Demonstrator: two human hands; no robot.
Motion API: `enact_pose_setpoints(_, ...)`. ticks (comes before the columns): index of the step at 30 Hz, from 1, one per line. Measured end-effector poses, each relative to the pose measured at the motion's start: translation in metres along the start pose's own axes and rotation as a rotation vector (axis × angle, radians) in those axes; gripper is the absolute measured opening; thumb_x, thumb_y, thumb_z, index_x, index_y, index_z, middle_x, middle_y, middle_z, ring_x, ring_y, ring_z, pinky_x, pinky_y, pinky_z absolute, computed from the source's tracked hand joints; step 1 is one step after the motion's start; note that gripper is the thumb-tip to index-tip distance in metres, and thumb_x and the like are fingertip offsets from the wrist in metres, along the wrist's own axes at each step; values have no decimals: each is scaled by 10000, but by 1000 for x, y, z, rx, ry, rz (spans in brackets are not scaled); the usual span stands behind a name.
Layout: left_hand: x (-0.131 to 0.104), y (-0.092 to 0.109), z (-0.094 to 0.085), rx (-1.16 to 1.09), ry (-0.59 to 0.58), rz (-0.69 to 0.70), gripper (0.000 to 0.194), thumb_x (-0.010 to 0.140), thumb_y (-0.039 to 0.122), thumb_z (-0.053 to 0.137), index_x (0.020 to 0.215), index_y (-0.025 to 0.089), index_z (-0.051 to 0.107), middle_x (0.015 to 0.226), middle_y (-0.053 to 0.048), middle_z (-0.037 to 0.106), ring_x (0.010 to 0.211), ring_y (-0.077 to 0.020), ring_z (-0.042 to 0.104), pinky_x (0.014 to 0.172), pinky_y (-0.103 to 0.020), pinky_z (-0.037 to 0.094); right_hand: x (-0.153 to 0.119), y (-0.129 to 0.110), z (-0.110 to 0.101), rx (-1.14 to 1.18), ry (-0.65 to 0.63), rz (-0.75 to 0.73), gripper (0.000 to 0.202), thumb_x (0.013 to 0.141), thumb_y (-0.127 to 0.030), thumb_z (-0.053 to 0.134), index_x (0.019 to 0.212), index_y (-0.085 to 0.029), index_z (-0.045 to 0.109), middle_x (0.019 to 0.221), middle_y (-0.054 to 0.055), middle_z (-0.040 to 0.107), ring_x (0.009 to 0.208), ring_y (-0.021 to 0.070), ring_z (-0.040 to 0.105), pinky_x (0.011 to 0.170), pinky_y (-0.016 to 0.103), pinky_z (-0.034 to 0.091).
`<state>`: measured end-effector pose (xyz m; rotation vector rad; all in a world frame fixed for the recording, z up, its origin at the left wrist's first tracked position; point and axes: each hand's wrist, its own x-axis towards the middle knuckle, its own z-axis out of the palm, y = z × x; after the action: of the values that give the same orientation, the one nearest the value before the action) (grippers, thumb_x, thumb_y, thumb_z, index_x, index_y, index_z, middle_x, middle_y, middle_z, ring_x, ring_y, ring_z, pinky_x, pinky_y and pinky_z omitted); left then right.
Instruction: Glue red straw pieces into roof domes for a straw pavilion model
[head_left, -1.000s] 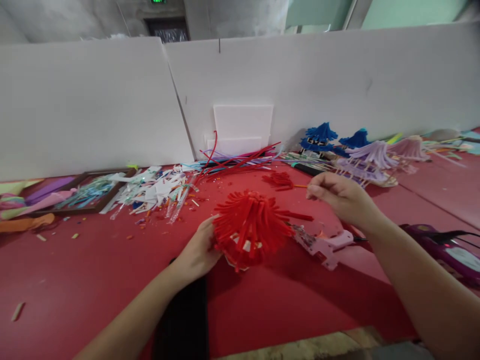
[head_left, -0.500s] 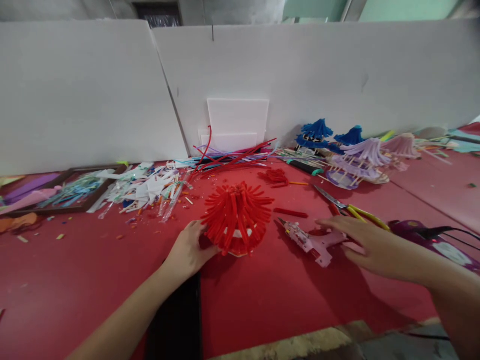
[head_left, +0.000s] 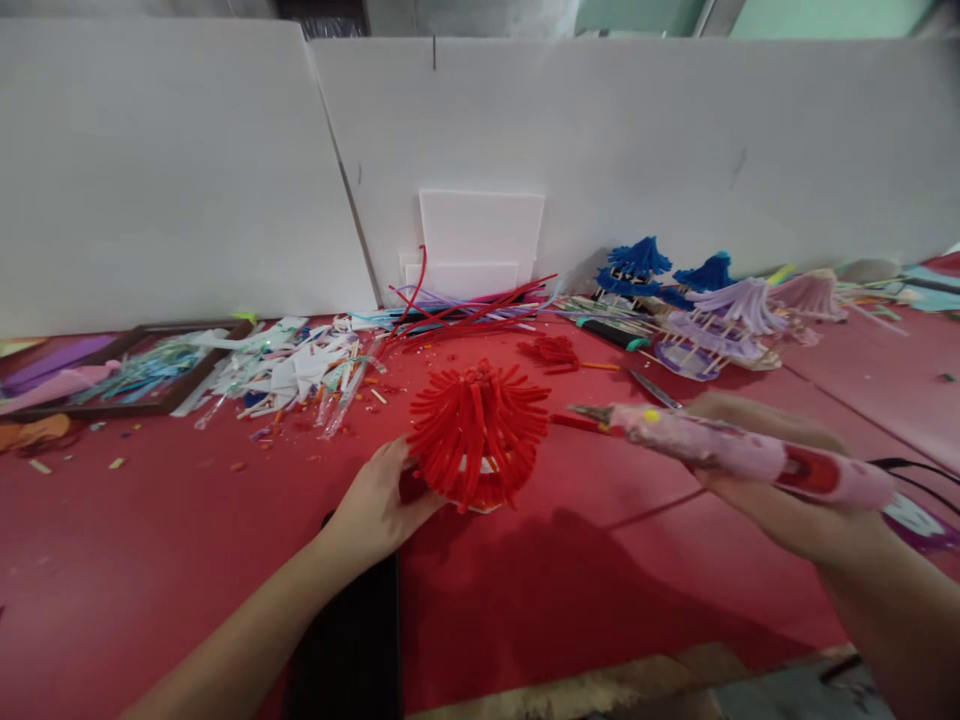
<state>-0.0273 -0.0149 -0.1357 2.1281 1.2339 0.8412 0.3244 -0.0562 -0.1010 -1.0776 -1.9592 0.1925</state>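
A red model with a fringed, cone-shaped roof [head_left: 480, 430] stands on the red table [head_left: 585, 620]. My left hand [head_left: 379, 500] grips its lower left side, the fingertips partly hidden behind the fringe. To the right, my right hand [head_left: 787, 500] is wrapped round a pink glue gun [head_left: 705, 445], raised above the table with its nozzle pointing left toward the red roof, a gap between them. A short red strip [head_left: 574, 422] lies beyond the nozzle.
Scissors [head_left: 654, 388] lie behind my right hand. Blue [head_left: 637, 262] and lilac models [head_left: 739, 305] stand at back right. White scraps [head_left: 307, 365] and a brown frame [head_left: 161, 400] lie left. A black flat object [head_left: 352, 640] sits under my left forearm.
My right hand has taken hold of the glue gun and lifted it off the table. My left hand stays on the red model.
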Motion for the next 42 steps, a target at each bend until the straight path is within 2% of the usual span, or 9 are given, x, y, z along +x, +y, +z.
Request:
enact_pose_setpoints(3,-1,-1,-1,25,-21,12,189,800,333,600,913,193,657,951,-97,734,853,-253,663,821,-352,505,13,-11,11,67,-133,-126,207,776,-195,591,980,-224,609,815,43,672,627,165,623,519,251,474)
enact_pose_setpoints(7,-2,-2,-1,-53,-6,-5,177,794,300,607,926,194,659,1029,-101,737,880,-255,664,849,-369,496,18,-16,25,61,-170,-146,156,799,-216,538,952,-212,569,810,37,655,632,147,604,536,248,466)
enact_pose_setpoints(11,-2,-3,-1,-101,17,-15,178,766,274,647,929,216,686,1001,-82,746,877,-251,667,852,-364,497,17,-17,28,41,-171,-154,133,792,-224,525,923,-213,549,770,24,633,594,136,575,507,246,437)
enact_pose_setpoints(17,-2,-3,-2,-50,-13,0,199,792,280,610,965,199,667,1028,-90,732,877,-239,651,875,-366,489,19,-17,28,59,-163,-159,78,788,-243,511,860,-214,522,701,6,570,544,127,498,479,251,389)
enact_pose_setpoints(22,-2,0,-2,-48,-9,10,135,790,278,599,904,219,643,815,-49,702,859,-236,641,867,-342,491,23,-19,29,77,-167,-166,37,784,-224,501,817,-212,512,648,-5,528,504,122,453,450,244,352)
enact_pose_setpoints(24,-2,0,-2,-52,-6,9,129,786,274,599,896,221,639,791,-43,695,850,-236,640,862,-343,495,24,-20,29,84,-172,-166,30,787,-215,496,813,-215,510,639,-6,525,491,126,446,447,249,348)
enact_pose_setpoints(32,-3,-4,-1,-44,-12,9,182,809,291,594,957,203,651,991,-86,726,916,-251,651,868,-359,492,27,-23,29,84,-180,-177,16,801,-214,477,797,-214,493,615,-10,512,468,118,429,428,249,344)
enact_pose_setpoints(36,-5,-6,0,-32,-16,13,200,819,296,596,987,198,646,1039,-92,723,943,-252,647,881,-353,487,25,-22,28,60,-169,-164,73,798,-211,488,854,-212,533,661,5,572,492,117,481,439,242,372)
enact_pose_setpoints(42,-5,-6,0,4,-30,32,169,848,301,558,964,199,625,950,-83,716,927,-251,653,873,-359,492,20,-19,29,10,-103,-176,235,763,-179,547,993,-220,574,784,29,657,598,144,600,517,253,446)
